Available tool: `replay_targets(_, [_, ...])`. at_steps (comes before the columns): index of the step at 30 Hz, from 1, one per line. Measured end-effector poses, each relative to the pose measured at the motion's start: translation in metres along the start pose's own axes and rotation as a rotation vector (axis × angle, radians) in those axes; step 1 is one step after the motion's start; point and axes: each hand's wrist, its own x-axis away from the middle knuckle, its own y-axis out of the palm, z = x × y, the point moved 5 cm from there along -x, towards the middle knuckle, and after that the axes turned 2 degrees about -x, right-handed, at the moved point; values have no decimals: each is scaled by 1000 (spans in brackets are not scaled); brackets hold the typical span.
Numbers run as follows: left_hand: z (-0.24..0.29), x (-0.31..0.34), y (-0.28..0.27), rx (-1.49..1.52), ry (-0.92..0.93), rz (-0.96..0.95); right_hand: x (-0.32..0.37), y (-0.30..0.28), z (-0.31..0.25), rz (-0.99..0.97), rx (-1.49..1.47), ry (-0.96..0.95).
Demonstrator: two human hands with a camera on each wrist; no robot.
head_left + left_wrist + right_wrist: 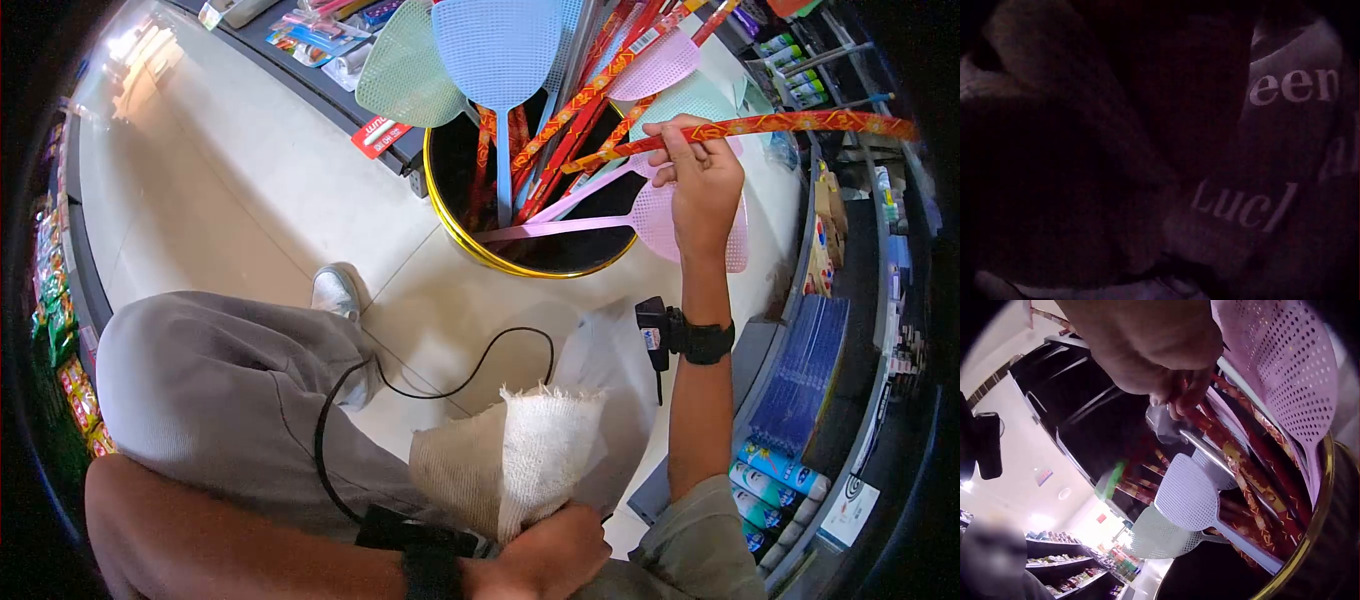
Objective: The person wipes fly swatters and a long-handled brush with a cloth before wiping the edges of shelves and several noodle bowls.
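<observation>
Patterned stick (810, 123): long, red, gold-figured.
Right hand (702, 185): pinches patterned stick.
Cloth (550, 435): beige and white, edge frayed.
Left hand (560, 548): grips cloth.

A shop: a bin (470, 246) of fly swatters (497, 50), bright packets (57, 312) and, somewhat blurred, what look like stocked shelves (1060, 562).

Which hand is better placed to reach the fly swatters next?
Probably the right hand: it is close to the fly swatters, though holding a patterned strip. The left hand is farther off, gripping a cloth.

Pale lettering (1300, 86) on dim, dark fabric (1285, 140)
</observation>
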Motion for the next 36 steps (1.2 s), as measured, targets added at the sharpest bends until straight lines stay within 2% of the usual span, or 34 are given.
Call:
replay_targets(8, [8, 1, 3, 6, 6, 31, -5, 7, 23, -67, 124, 175])
replay_targets(14, [10, 5, -3, 11, -15, 26, 0, 14, 42, -76, 183, 184])
replay_targets(18, [0, 43, -27, 45, -80, -86, 2, 16, 66, -151, 210, 224])
replay_targets(19, [-8, 63, -35, 57, -118, -120, 5, 17, 71, -138, 101, 291])
replay_targets(22, [-34, 114, -57, 60, -241, -174, 0, 14, 63, -100, 100, 330])
replay_targets(25, [-49, 141, -64, 58, -331, -196, -11, 6, 33, -38, 124, 290])
replay_targets(31, [-33, 143, -54, 91, -337, -200, -33, -12, -36, 16, 211, 181])
replay_targets(36, [-36, 140, -49, 88, -343, -190, -55, -15, -49, 57, 162, 35])
